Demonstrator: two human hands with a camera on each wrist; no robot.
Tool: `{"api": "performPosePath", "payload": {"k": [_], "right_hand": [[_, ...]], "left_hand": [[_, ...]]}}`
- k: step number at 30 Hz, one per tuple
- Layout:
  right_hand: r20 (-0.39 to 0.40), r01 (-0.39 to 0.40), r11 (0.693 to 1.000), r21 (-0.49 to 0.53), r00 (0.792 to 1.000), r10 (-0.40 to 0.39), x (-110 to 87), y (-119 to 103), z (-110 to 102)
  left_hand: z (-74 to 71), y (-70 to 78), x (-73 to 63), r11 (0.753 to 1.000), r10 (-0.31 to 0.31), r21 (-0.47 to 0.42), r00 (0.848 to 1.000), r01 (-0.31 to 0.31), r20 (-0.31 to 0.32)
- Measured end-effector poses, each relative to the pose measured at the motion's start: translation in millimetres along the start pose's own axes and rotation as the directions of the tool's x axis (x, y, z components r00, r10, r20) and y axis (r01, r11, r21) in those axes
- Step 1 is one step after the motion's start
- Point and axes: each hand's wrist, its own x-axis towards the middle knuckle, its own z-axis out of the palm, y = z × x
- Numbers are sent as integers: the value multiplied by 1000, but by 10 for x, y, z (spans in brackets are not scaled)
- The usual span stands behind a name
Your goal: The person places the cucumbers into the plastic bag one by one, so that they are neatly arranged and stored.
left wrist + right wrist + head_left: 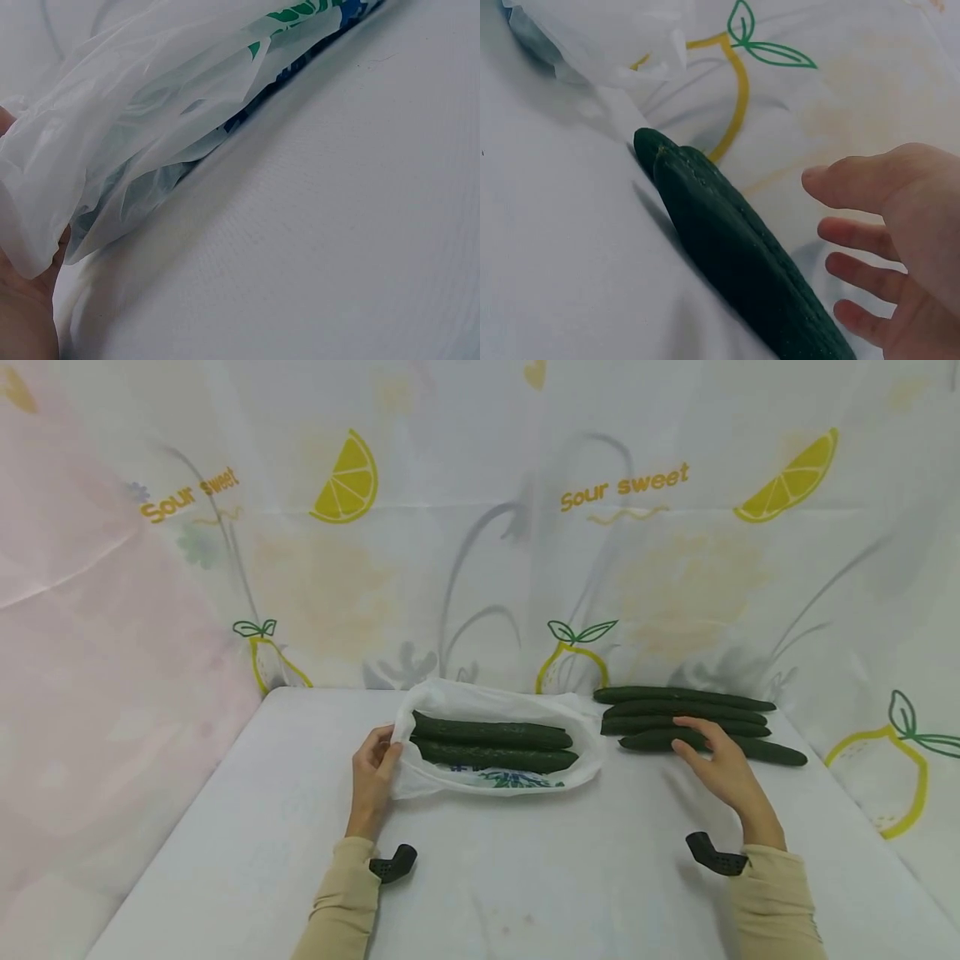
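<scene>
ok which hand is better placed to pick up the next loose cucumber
Probably the right hand: it hovers close to the loose cucumbers, holding nothing, thumb and fingers apart. The left hand grips the white plastic bag, farther from them.

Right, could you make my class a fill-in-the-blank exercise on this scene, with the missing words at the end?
1. In the head view, ____ cucumbers show inside the white bag.
2. The left hand grips the bag at its ____ end.
3. The empty right hand is near ____ cucumbers outside the bag.
4. The backdrop twice reads "Sour ____".

Missing words: two; left; four; sweet.
</scene>
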Motion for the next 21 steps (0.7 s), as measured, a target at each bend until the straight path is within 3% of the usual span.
{"api": "performPosePath", "payload": {"k": [7,13,21], "right_hand": [[-88,49,998,-41,995,-52,-22,155,-43],[-135,12,999,-42,991,-18,-57,266,-103],[-116,-76,997,8,990,76,-95,368,-128]], "left_hand": [[16,13,-5,1000,5,7,1000,-5,-1],[29,-19,12,999,29,19,999,-30,12],[-11,-295,79,1000,17,8,1000,-16,-13]]}}
